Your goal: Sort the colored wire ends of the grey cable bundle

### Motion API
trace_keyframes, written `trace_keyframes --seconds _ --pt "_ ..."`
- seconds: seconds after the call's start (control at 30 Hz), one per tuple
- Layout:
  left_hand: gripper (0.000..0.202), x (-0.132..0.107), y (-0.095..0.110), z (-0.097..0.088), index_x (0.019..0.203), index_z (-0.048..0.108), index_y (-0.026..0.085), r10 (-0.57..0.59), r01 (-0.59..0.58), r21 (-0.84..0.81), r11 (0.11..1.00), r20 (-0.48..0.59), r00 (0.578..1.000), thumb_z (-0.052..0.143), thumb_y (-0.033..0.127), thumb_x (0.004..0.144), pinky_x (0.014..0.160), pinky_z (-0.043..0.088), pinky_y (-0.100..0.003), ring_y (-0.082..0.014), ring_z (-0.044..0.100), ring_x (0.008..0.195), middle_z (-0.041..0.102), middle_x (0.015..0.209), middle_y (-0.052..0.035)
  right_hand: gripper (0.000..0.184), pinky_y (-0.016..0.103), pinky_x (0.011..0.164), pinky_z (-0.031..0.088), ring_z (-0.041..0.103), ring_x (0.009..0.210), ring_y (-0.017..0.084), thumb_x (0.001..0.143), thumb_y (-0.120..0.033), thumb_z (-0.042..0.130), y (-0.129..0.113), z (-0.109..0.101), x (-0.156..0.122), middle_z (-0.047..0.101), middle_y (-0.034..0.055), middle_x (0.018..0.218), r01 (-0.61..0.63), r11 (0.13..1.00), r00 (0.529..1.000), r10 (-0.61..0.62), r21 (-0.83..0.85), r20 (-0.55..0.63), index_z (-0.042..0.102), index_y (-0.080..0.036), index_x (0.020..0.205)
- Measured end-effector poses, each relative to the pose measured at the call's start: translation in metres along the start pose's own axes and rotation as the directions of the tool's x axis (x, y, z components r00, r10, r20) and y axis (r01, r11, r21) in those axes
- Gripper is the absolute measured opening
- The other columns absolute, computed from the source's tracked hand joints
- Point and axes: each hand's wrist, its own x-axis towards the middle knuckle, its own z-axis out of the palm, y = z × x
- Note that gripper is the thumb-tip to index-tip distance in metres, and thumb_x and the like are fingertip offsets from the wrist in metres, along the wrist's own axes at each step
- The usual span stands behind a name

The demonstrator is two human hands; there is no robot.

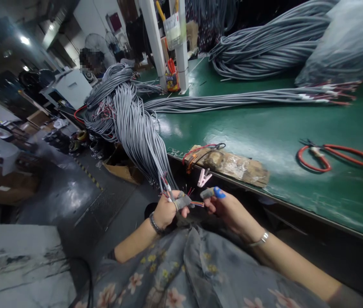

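My left hand (168,208) is closed around the end of a grey cable, with tape wrapped on its fingers. Thin coloured wires (197,203) stick out of this grip towards the right. With taped fingertips, one of them blue, my right hand (224,205) pinches the far ends of those wires. A thick bundle of grey cables (139,128) hangs over the table's edge just beyond my left hand. Close above my right hand, a pink clip (204,178) sits at the edge beside a worn wooden block (229,164) with red and black wire on it.
Red-handled cutters (316,156) lie on the green table (284,128) at the right. A row of grey cables (233,100) stretches across it, with a large coil (271,40) and a plastic bag (348,47) behind. A white post (181,51) rises at the back. A cardboard box (123,167) stands below.
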Motion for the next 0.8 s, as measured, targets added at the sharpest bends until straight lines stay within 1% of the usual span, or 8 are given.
trace_keyframes --seconds 0.1,0.2,0.27,0.37,0.43,0.53,0.63,0.8 --pt "0.044 0.008 0.004 -0.003 0.053 0.058 0.012 -0.087 0.094 -0.055 0.994 0.116 0.989 0.073 0.053 0.062 0.046 0.035 -0.022 -0.0074 0.043 0.036 0.051 0.039 0.0002 0.049 0.025 0.049 0.042 0.048 0.052 0.011 0.069 -0.068 0.065 0.004 -0.006 0.016 0.063 0.0024 0.067 -0.066 0.988 0.998 0.067 0.137 -0.004 0.066 -0.019 0.074" --pt "0.042 0.020 0.009 -0.007 0.055 0.060 0.012 -0.156 0.182 -0.097 0.979 0.231 0.960 0.077 0.051 0.055 0.043 0.035 -0.022 -0.0065 0.039 0.031 0.049 0.036 0.0015 0.048 0.026 0.050 0.042 0.048 0.053 0.012 0.069 -0.066 0.066 0.005 -0.003 0.029 0.064 0.0027 0.071 -0.061 0.988 0.997 0.052 0.144 0.063 0.068 -0.019 0.082" --pt "0.041 0.028 0.012 -0.010 0.056 0.061 0.011 -0.190 0.226 -0.091 0.970 0.299 0.935 0.078 0.048 0.053 0.040 0.035 -0.022 -0.0062 0.038 0.030 0.049 0.036 0.0015 0.050 0.027 0.051 0.041 0.046 0.053 0.012 0.067 -0.068 0.066 0.003 0.002 0.033 0.061 0.0014 0.067 0.003 0.995 0.998 -0.009 0.101 0.056 0.068 -0.019 0.079" --pt "0.039 0.038 0.013 -0.013 0.055 0.061 0.009 -0.227 0.275 -0.076 0.958 0.383 0.895 0.078 0.044 0.053 0.039 0.037 -0.022 -0.0053 0.038 0.029 0.055 0.041 -0.0015 0.051 0.028 0.055 0.040 0.044 0.054 0.012 0.067 -0.071 0.064 0.000 0.008 0.033 0.056 -0.0005 0.059 0.143 0.989 0.988 -0.145 -0.043 -0.053 0.066 -0.020 0.066" --pt "0.037 0.044 0.012 -0.015 0.055 0.061 0.009 -0.242 0.302 -0.081 0.950 0.421 0.874 0.078 0.041 0.052 0.039 0.038 -0.023 -0.0046 0.037 0.028 0.059 0.045 -0.0030 0.053 0.029 0.058 0.040 0.044 0.055 0.013 0.068 -0.073 0.060 0.000 0.011 0.034 0.055 -0.0008 0.057 0.180 0.979 0.977 -0.189 -0.090 -0.098 0.065 -0.020 0.061" --pt "0.033 0.052 0.009 -0.015 0.055 0.062 0.008 -0.260 0.330 -0.079 0.941 0.457 0.851 0.078 0.037 0.052 0.037 0.038 -0.023 -0.0046 0.036 0.027 0.059 0.044 -0.0030 0.055 0.029 0.057 0.041 0.047 0.056 0.013 0.061 -0.076 0.064 0.002 0.013 0.039 0.060 -0.0007 0.062 0.089 0.990 0.994 -0.081 0.108 -0.072 0.069 -0.021 0.069" --pt "0.031 0.058 0.007 -0.015 0.054 0.062 0.008 -0.283 0.354 -0.062 0.933 0.480 0.830 0.076 0.035 0.055 0.036 0.037 -0.022 -0.0045 0.036 0.026 0.059 0.044 -0.0033 0.052 0.027 0.057 0.043 0.050 0.057 0.012 0.051 -0.067 0.078 0.004 0.015 0.044 0.066 -0.0013 0.071 -0.042 0.928 0.999 0.050 0.369 -0.011 0.072 -0.023 0.079" --pt "0.029 0.063 0.004 -0.013 0.058 0.064 0.008 -0.324 0.390 -0.046 0.920 0.473 0.819 0.077 0.034 0.054 0.037 0.038 -0.022 -0.0038 0.035 0.027 0.059 0.044 -0.0023 0.041 0.027 0.060 0.045 0.056 0.061 0.013 0.051 -0.054 0.085 0.007 0.013 0.047 0.070 -0.0019 0.072 -0.099 0.851 0.995 0.086 0.516 0.051 0.071 -0.023 0.073"
